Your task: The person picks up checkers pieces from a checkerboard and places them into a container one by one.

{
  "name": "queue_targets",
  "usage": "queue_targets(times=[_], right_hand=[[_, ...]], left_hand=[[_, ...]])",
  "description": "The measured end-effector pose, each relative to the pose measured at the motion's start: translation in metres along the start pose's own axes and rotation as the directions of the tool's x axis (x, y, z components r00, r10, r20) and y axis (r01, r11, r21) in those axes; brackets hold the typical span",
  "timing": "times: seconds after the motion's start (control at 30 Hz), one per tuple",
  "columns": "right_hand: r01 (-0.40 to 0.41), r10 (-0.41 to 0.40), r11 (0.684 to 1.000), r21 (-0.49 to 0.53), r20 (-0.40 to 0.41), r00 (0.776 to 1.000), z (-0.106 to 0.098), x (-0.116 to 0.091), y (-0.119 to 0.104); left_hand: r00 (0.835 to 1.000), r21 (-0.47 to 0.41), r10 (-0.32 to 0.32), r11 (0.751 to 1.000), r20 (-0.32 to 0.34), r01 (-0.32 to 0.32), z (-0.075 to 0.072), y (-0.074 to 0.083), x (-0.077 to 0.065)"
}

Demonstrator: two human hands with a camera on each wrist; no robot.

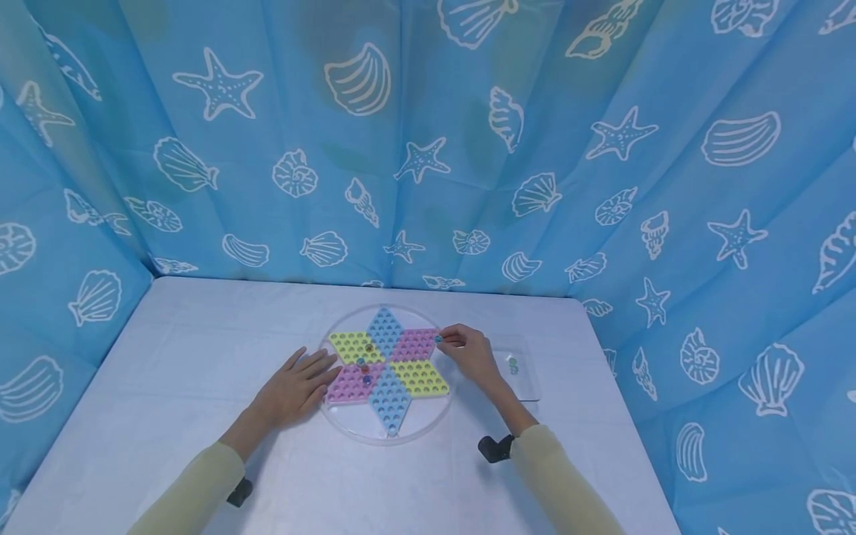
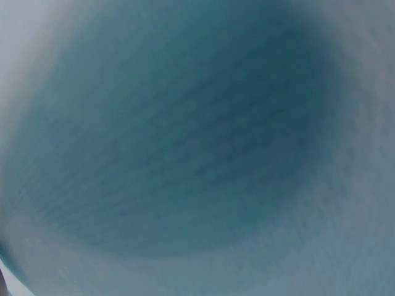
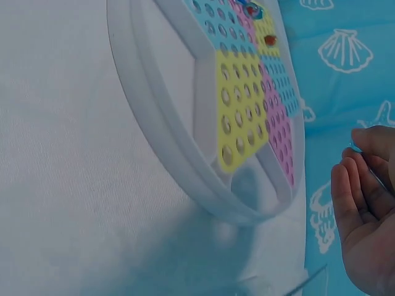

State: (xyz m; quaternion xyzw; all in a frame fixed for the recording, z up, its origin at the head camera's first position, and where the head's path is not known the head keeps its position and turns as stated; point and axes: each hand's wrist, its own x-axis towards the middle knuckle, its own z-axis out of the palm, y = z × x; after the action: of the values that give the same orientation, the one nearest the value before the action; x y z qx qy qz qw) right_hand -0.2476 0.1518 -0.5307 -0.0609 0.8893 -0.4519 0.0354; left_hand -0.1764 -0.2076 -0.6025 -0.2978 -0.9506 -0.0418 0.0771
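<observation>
- Two pale sleeves [image 1: 568,483] run off the lower edge; beside them, dark wrist devices [image 1: 495,449] are partly covered.
- The left wrist view is a blur of teal shadow over pale material; what it faces cannot be made out.
- The left hand [image 1: 297,390] lies flat, fingers extended, well apart from the right; its fingertips overlap the game board's left rim, covering part of it. Whether they press down, I cannot tell.
- The right hand [image 1: 471,357] pinches a small blue-green marble [image 1: 438,339] at the star's right pink tip. The right wrist view shows its palm, cut by the frame, and only a sliver of marble between the fingertips.
- The round game board [image 3: 154,117] sits on the white table [image 1: 314,483]. The head view shows four marbles [image 1: 367,380] towards its left; the right wrist view cuts these off at the top.
- Right of it, a clear container [image 1: 528,386] holds a few greenish marbles [image 1: 513,365], their number uncertain.
- Behind hangs a blue shell-print curtain [image 1: 401,148].
</observation>
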Motion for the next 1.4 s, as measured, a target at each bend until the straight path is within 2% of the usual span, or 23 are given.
queue_targets(times=[0.33, 0.67, 0.97, 1.23, 1.4], right_hand=[[-0.072, 0.069, 0.997, -0.041, -0.061, 0.996, -0.024, -0.005, 0.017], [-0.063, 0.062, 0.998, -0.019, -0.067, 0.996, -0.046, -0.014, 0.024], [-0.056, 0.053, 0.998, -0.036, -0.086, 0.995, -0.064, -0.02, 0.042], [-0.099, 0.093, 0.993, -0.07, -0.079, 0.992, -0.069, -0.022, 0.059], [-0.14, 0.133, 0.987, -0.083, -0.081, 0.988, -0.067, -0.021, 0.064]], left_hand=[[0.999, -0.007, -0.02, 1.0, 0.041, 0.02, -0.002, 0.001, 0.001], [0.999, -0.007, -0.018, 1.0, 0.032, 0.018, -0.002, 0.002, 0.001], [1.0, -0.034, -0.008, 0.999, -0.001, 0.008, 0.001, 0.001, 0.0], [0.999, -0.033, -0.02, 0.999, 0.04, 0.022, 0.001, 0.001, 0.0], [0.999, -0.034, -0.023, 0.999, 0.044, 0.024, 0.0, 0.001, 0.001]])
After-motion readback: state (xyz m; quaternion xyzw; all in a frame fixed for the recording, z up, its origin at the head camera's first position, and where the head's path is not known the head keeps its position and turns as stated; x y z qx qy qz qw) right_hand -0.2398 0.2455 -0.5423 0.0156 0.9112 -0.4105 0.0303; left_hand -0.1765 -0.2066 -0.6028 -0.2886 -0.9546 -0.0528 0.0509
